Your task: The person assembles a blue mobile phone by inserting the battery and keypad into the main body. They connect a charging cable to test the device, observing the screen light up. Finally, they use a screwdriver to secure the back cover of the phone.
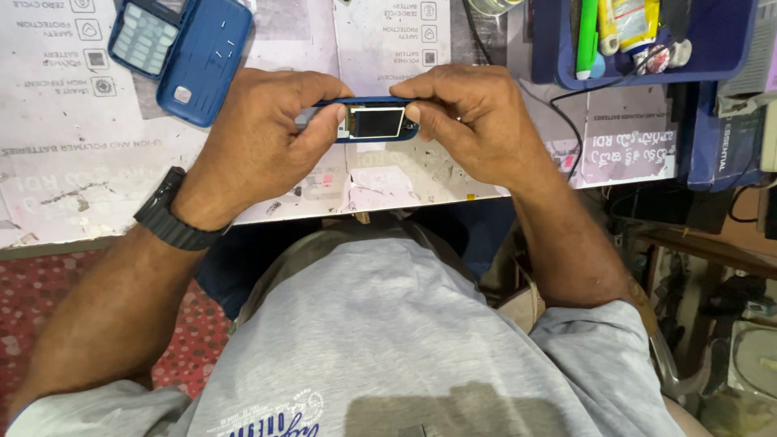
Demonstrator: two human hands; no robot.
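A phone repair bench: loose phone covers, a tool tray, paper-covered worktop.

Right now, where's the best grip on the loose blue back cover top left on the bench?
Probably by its long side edges, coming from above. The blue back cover lies flat on the paper-covered bench, tilted, its left edge against the keypad piece; both hands are busy holding the phone frame.

left hand and right hand pinch inward, fingers curled.
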